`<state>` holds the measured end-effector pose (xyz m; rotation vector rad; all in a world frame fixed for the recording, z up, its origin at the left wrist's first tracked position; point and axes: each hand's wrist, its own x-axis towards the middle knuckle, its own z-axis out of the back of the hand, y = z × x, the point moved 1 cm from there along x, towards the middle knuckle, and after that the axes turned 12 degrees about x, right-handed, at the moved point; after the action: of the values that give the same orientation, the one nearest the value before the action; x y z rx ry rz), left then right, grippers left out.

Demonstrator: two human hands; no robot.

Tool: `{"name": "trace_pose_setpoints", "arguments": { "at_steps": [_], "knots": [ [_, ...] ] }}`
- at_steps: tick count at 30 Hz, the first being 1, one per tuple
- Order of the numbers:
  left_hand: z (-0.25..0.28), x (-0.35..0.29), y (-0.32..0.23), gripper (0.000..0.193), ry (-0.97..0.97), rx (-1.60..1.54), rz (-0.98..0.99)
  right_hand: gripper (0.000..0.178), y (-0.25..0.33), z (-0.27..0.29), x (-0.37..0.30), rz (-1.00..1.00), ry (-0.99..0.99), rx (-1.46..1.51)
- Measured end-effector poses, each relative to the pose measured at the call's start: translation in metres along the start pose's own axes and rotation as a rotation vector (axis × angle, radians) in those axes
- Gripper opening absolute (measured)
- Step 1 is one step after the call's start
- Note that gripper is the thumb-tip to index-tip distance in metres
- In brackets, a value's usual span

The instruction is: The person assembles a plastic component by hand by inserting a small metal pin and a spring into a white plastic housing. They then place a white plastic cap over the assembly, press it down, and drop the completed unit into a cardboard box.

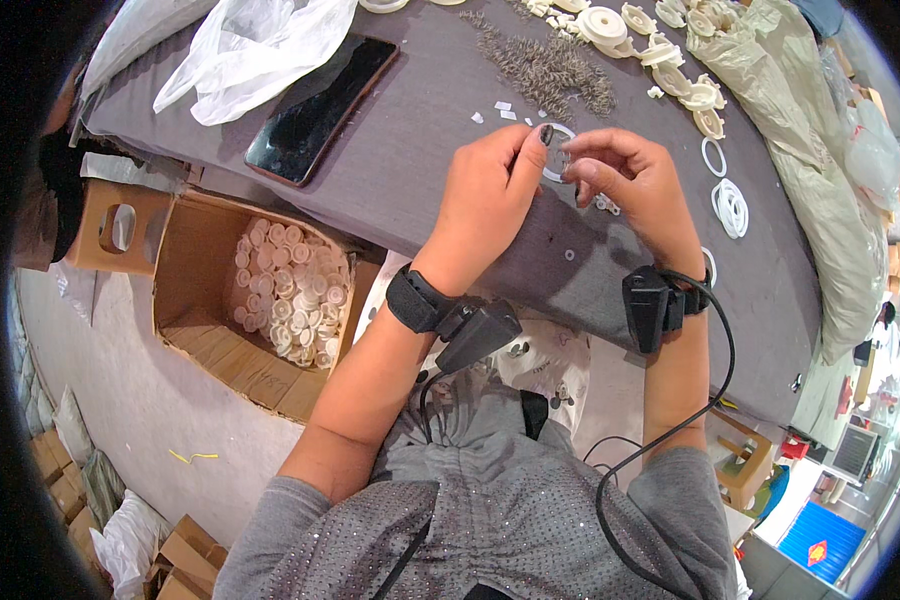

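My left hand (485, 190) is closed, its thumb pressed against the curled index finger above the table. Facing it, my right hand (635, 185) has its thumb and fingers bent into a pinch. Something thin, perhaps a small spring, shows at the fingertips, too small to make out for certain. A white ring (571, 131) shows partly behind the fingertips; whether a hand holds it I cannot tell. Small white parts (607, 204) lie under my right hand. Beyond both hands spreads a heap of small metal springs (545, 72).
Cream plastic round parts (605, 25) lie at the back, white rings (730, 208) at right. A phone (322, 110) and a white plastic bag (255, 55) are at left. A cardboard box (195, 290) of pale discs (290, 290) stands below. A cable (732, 345) hangs by my right arm.
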<state>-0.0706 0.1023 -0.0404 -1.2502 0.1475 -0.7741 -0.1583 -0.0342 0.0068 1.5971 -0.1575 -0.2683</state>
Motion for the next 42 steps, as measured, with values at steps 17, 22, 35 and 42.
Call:
{"name": "trace_pose_setpoints", "arguments": {
  "at_steps": [17,22,35,42],
  "knots": [
    [0.002,-0.002,0.001,0.029,0.031,-0.101,0.06,0.018,0.006,0.015,-0.004,0.17,-0.242,-0.162],
    [0.0,-0.001,-0.002,0.02,0.031,-0.104,-0.011,0.018,-0.001,0.047,-0.002,0.079,-0.369,-0.53],
    [0.004,-0.001,-0.002,0.013,0.03,-0.093,-0.011,0.019,-0.008,0.056,-0.001,0.104,-0.431,-0.541],
    [0.003,-0.003,-0.006,0.016,0.057,-0.053,-0.006,0.018,-0.007,0.049,-0.002,0.036,-0.332,-0.437]
  ]
}}
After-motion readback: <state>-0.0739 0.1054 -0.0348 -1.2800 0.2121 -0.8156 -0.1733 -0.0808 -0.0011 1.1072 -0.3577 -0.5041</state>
